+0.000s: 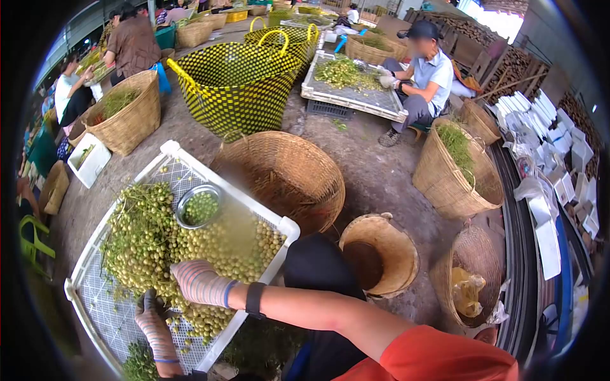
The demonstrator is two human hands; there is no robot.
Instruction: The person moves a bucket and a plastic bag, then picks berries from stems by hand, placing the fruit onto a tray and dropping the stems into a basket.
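A white mesh tray lies before me, bearing a heap of green-yellow fruit on stems at its left and loose round fruit at its right. A metal bowl with small green pieces sits among the fruit. My right hand, in a striped glove, is closed at the lower edge of the stemmed heap; what its fingertips hold is hidden. Below it, my left hand, in a striped glove with dark fingertips, touches the lower part of the heap, its fingers partly hidden by fruit.
Beyond the tray stands a wide wicker basket, with a smaller basket to its right. Yellow-black baskets stand farther off. A person sits at another tray. White boxes line the right side.
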